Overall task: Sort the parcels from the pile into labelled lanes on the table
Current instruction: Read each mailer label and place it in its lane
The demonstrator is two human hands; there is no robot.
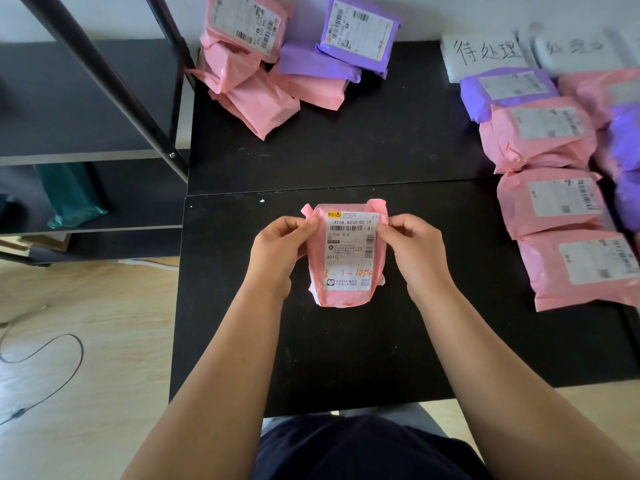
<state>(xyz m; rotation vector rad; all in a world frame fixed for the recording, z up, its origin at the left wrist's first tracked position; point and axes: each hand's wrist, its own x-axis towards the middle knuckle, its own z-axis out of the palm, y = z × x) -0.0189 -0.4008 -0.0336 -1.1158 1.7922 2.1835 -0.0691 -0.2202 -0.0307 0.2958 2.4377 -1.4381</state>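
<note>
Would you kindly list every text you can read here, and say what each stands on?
"410A A010-00 14": label on the held pink parcel.
"B1": same label, right side.
"A010": same label, lower left.
"2-1-1054", handwritten, last digits unsure: same label.
"待处理": white sign at the far right of the table.
Second sign and labels of the other parcels: too blurred to read.

A parcel-sorting room: labelled mailers [550, 140] heaped on a black table [346, 150], metal shelving [104, 98] beside.

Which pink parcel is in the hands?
The central pink parcel, label up: left hand and right hand pinch its upper edges. The other parcels lie stacked apart.
</note>
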